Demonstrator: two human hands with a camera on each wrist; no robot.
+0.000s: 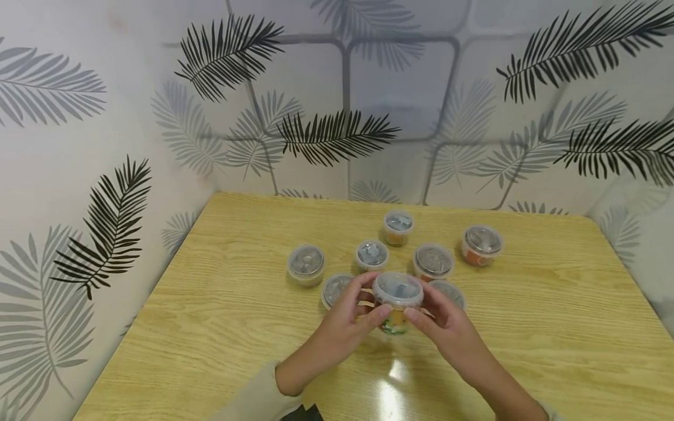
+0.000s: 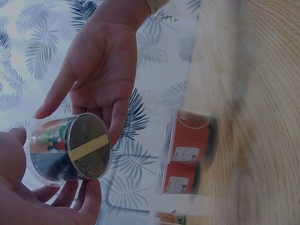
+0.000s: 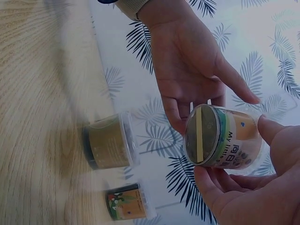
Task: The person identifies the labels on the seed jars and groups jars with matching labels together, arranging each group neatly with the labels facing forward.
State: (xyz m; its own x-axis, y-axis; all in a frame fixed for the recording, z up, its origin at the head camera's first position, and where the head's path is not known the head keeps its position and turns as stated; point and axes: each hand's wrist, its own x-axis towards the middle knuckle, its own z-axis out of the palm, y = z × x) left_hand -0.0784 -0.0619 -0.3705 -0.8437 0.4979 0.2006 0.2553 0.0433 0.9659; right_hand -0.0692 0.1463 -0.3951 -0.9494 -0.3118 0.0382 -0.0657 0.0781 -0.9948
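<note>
Small lidded plastic tub (image 1: pixel 398 301), printed label, lifted just above the wooden table (image 1: pixel 526 327), axis upright, lid up. Held between both hands: left hand (image 1: pixel 344 327) with thumb and fingers curled round its left side, right hand (image 1: pixel 447 327) likewise on the right, equally close. Strip of yellow tape across the base, possibly a seal. Seven similar lidded tubs (image 1: pixel 306 263) clustered on the table behind, one seemingly near-touching.

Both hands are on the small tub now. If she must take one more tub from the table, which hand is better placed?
Probably the left hand: a lidded tub sits right beside its fingers. The right hand also has one near, but its wrist partly covers it. Both hands hold the raised tub.
</note>
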